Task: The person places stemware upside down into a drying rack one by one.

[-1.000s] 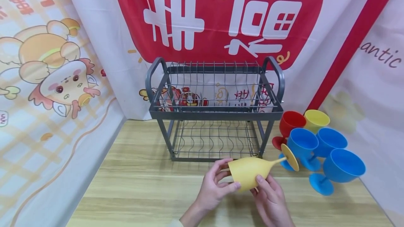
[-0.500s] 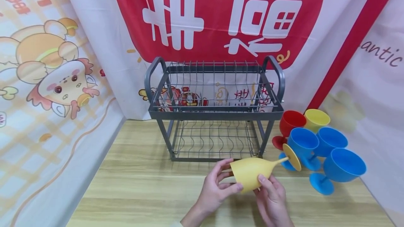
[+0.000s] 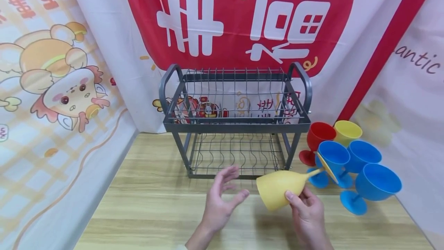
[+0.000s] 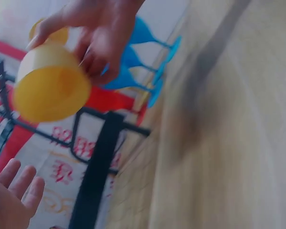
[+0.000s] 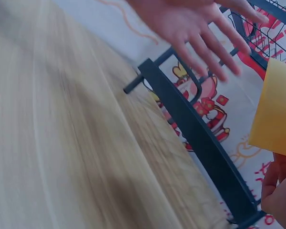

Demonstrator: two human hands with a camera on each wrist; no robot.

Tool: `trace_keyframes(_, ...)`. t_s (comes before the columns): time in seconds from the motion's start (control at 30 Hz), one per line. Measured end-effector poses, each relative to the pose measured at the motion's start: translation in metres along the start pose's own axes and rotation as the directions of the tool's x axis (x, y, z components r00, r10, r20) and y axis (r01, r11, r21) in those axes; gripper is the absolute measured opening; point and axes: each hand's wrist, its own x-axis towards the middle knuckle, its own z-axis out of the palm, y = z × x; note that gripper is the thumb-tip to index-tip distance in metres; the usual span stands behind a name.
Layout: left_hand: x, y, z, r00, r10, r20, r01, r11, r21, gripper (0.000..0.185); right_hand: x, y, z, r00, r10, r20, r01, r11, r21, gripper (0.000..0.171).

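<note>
Right hand [image 3: 306, 213] grips the yellow goblet [image 3: 281, 188] by its bowl, held sideways above the table [image 3: 156, 211], bowl empty. Left hand [image 3: 220, 200] at its nine o'clock is spread open, apart from it. Dish rack [image 3: 236, 120] at twelve o'clock holds nothing. Blue goblets [image 3: 360, 173] stand at three o'clock.

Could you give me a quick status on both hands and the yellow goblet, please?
Left hand open, off the goblet. Right hand grips the yellow goblet, held sideways. Dish rack right behind.

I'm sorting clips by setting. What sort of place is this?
Likely a staged tabletop set, not a real kitchen: printed cloth backdrops surround a wooden table with a dish rack and plastic goblets.
</note>
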Motion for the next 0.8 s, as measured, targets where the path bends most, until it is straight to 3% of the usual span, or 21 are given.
trace_keyframes(0.1,0.008,0.007,-0.019,0.993,0.054,-0.108,-0.054,0.999,0.006,0.064,0.001,-0.009,-0.002,0.999,-0.003,-0.041,-0.001,0.994,-0.106,0.049)
trace_keyframes(0.17,0.014,0.012,-0.034,0.980,0.086,-0.180,-0.084,0.996,0.017,0.063,0.002,-0.016,-0.005,0.998,0.006,-0.063,-0.020,0.972,-0.235,0.058)
trace_keyframes(0.23,0.020,0.017,-0.048,0.963,0.112,-0.244,-0.107,0.994,0.033,0.064,0.001,-0.024,-0.009,0.997,0.024,-0.069,-0.048,0.931,-0.363,0.068)
trace_keyframes(0.33,0.028,0.026,-0.068,0.935,0.137,-0.327,-0.127,0.991,0.053,0.065,0.000,-0.037,-0.015,0.999,0.014,-0.051,-0.040,0.834,-0.550,0.077)
trace_keyframes(0.47,0.038,0.041,-0.089,0.877,0.191,-0.441,-0.174,0.982,0.080,0.067,-0.001,-0.055,-0.016,0.995,-0.103,0.008,0.080,0.720,-0.689,0.080)
trace_keyframes(0.57,0.046,0.052,-0.101,0.825,0.239,-0.512,-0.210,0.971,0.115,0.071,0.000,-0.068,-0.013,0.974,-0.223,0.046,0.185,0.656,-0.732,0.076)
trace_keyframes(0.63,0.053,0.061,-0.109,0.800,0.266,-0.539,-0.226,0.964,0.140,0.075,0.001,-0.078,-0.011,0.956,-0.288,0.061,0.234,0.618,-0.751,0.074)
trace_keyframes(0.7,0.060,0.069,-0.115,0.793,0.286,-0.538,-0.235,0.958,0.162,0.077,0.001,-0.088,-0.008,0.939,-0.337,0.068,0.267,0.590,-0.762,0.073)
trace_keyframes(0.8,0.072,0.081,-0.123,0.819,0.287,-0.497,-0.226,0.957,0.180,0.078,0.001,-0.103,-0.005,0.920,-0.384,0.080,0.299,0.555,-0.777,0.072)
